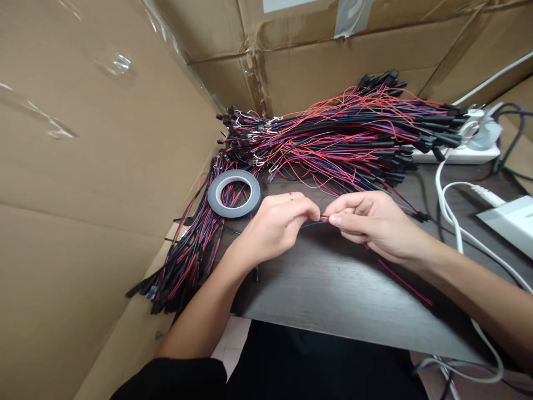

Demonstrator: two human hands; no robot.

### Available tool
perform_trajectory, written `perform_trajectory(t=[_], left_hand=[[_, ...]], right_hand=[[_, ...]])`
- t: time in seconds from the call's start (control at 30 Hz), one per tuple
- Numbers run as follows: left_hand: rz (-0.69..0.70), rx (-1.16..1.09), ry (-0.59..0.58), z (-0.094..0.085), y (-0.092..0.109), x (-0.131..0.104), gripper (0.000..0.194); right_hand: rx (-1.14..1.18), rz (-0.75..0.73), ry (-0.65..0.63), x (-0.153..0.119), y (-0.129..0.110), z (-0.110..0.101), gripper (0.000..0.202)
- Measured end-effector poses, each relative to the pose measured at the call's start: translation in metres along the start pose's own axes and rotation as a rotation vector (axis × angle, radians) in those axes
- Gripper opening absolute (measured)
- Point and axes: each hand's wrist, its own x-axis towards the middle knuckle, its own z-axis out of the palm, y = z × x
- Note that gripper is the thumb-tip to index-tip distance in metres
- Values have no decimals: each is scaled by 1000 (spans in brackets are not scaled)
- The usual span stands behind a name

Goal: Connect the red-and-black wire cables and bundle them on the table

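Observation:
Both hands meet over the dark table, fingertips almost touching. My left hand (283,222), with a ring on one finger, pinches a thin wire bundle (323,219) of red, black and blue strands. From the other side my right hand (370,225) grips the same bundle between thumb and fingers. A red and blue wire end (406,283) trails below my right hand onto the table. Left of my left hand, a roll of dark tape (215,195) lies on a pile of wires.
A large heap of red, blue and black cables (333,139) spans the table's back. Another cable bundle (187,261) hangs over the left edge. Cardboard walls (104,139) stand left and behind. A power strip (470,154), white cords and a white box (514,222) are at right.

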Motion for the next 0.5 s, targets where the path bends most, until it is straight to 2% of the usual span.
perform_trajectory(t=[0.17, 0.3, 0.5], left_hand=[[65, 75, 9, 1, -3, -2, 20], [109, 113, -26, 0, -6, -5, 20], [95, 92, -36, -2, -5, -4, 17]], right_hand=[[-24, 22, 19, 2, 2, -2, 31], [-27, 34, 15, 3, 3, -4, 31], [-25, 16, 9, 4, 2, -4, 29]])
